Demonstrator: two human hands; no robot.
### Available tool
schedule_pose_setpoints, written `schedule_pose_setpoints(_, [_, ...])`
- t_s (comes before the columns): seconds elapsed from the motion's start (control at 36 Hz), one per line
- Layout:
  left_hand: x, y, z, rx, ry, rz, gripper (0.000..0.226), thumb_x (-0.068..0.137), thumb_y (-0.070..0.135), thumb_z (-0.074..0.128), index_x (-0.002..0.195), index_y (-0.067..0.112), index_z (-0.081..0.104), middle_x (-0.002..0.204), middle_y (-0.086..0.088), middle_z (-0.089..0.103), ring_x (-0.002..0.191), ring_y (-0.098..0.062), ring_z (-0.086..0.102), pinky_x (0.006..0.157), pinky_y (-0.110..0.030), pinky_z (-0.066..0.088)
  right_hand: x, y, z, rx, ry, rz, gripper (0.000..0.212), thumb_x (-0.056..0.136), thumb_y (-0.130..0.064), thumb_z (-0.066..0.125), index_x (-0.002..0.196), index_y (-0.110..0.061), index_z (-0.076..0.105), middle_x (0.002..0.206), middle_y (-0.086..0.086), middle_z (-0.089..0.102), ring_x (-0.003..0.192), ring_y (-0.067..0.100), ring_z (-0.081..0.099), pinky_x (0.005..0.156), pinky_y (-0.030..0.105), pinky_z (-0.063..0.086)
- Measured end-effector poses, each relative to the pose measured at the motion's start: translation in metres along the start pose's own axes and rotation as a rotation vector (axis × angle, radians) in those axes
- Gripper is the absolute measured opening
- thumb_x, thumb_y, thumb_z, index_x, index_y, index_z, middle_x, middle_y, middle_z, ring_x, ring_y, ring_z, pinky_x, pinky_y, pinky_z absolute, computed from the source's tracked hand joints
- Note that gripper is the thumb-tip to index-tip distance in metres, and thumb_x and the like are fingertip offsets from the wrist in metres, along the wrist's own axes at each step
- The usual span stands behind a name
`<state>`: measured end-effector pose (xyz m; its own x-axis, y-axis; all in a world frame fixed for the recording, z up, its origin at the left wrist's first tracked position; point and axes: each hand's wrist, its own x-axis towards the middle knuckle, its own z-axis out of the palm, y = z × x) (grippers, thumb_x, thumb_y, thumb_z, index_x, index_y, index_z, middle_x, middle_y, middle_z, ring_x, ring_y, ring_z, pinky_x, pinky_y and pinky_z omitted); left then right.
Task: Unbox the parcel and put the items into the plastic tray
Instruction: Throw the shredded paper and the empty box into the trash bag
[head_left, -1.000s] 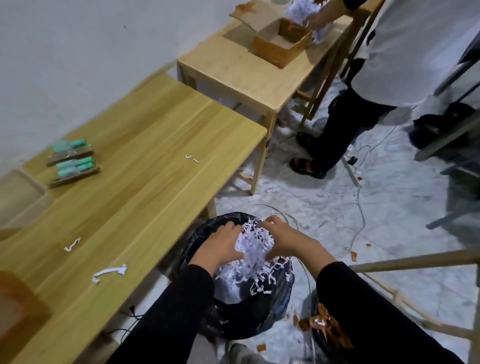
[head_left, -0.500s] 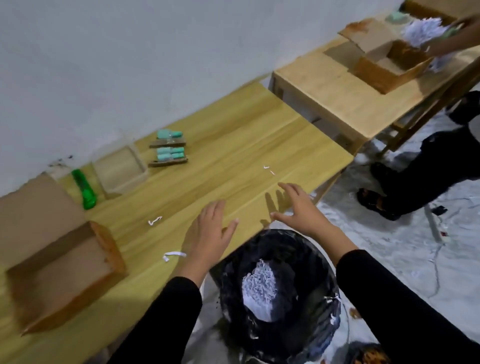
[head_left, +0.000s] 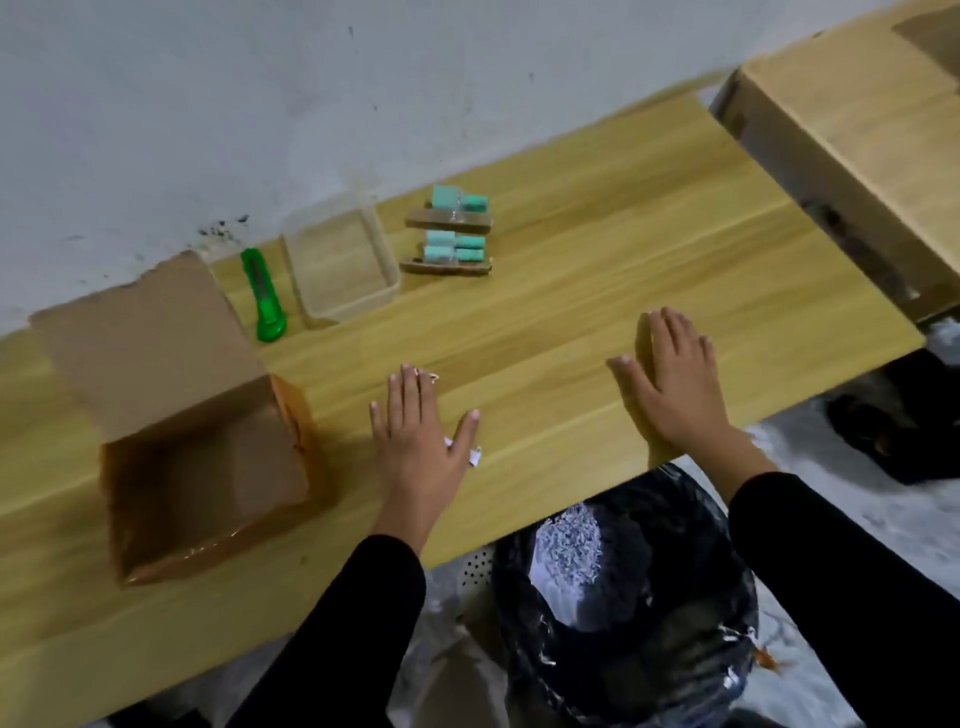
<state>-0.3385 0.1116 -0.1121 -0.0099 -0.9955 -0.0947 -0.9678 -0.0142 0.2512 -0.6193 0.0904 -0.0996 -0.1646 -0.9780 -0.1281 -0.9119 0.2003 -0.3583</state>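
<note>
The parcel, an open cardboard box, stands on the near left part of the table. Its big flap lies back toward the wall. The plastic tray is farther away, close to the wall, to the right of the flap and apart from the box. Right of the tray lie two packs of teal pieces on brown card, the far pack and the near pack. Both are on the table, outside the tray. A green cutter lies between the flap and the tray, just beside the tray's left wall.

My left hand is palm down just right of the box, with fingers straight and a little spread, and it holds nothing. Small white paper scraps lie at my thumb. My right hand is further right, near the table's near edge, also palm down with straight fingers and holding nothing. I cannot tell if my palms touch the wood.

Below the table edge, between my black sleeves, stands a bin lined with a black bag, with shredded paper inside. A second table stands at the far right.
</note>
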Motion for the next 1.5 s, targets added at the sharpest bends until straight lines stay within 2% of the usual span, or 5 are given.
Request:
schedule_pose_setpoints(0.33, [0.018,0.052,-0.008,-0.506,-0.119,0.316,0.057,0.094,0.057,0.024,0.136,0.023,0.045,0.146,0.006,0.041,0.139,-0.004,0.027,0.119,-0.031,0.013,-0.043,-0.05,0.023,0.271,-0.073,-0.221,0.066,0.092,-0.05,0.029,0.146,-0.014,0.021,0.154,0.004,0.025,0.142,0.016,0.02,0.118,0.039,0.019])
schedule_pose_setpoints(0.53, [0.012,0.002,-0.006,-0.329,0.131,0.028,0.04,0.099,0.029,0.037,0.135,0.014,0.046,0.149,-0.005,0.037,0.141,-0.019,0.026,0.118,-0.044,0.016,-0.064,-0.06,0.027,0.122,-0.045,-0.123,0.124,0.061,-0.081,0.054,0.147,-0.014,-0.006,0.158,0.005,-0.008,0.145,0.016,-0.008,0.117,0.03,-0.001])
schedule_pose_setpoints(0.69, [0.01,-0.007,-0.003,-0.184,0.113,-0.013,0.044,0.098,0.027,0.039,0.14,0.012,0.041,0.154,-0.008,0.025,0.144,-0.021,0.018,0.118,-0.04,0.008,-0.05,-0.081,0.039,0.002,-0.052,-0.13,0.134,0.053,-0.091,0.044,0.145,-0.015,-0.015,0.157,0.012,-0.012,0.144,0.023,-0.015,0.116,0.037,-0.012])
schedule_pose_setpoints(1.08, [0.006,-0.011,-0.006,-0.164,0.091,0.011,0.046,0.099,0.031,0.036,0.143,0.015,0.036,0.156,-0.004,0.021,0.145,-0.016,0.014,0.119,-0.034,0.006,-0.038,-0.119,0.063,0.189,0.112,-0.423,0.031,0.091,-0.033,0.051,0.119,-0.022,0.056,0.115,0.003,0.056,0.102,0.023,0.048,0.083,0.038,0.046])
schedule_pose_setpoints(1.5, [-0.009,-0.008,-0.005,-0.167,0.082,-0.002,0.046,0.1,0.028,0.034,0.144,0.016,0.034,0.157,-0.003,0.019,0.146,-0.015,0.011,0.119,-0.034,0.005,-0.071,-0.095,0.06,0.504,0.144,-0.353,0.016,0.081,-0.006,0.063,0.093,-0.002,0.072,0.093,0.014,0.071,0.086,0.026,0.06,0.084,0.022,0.044])
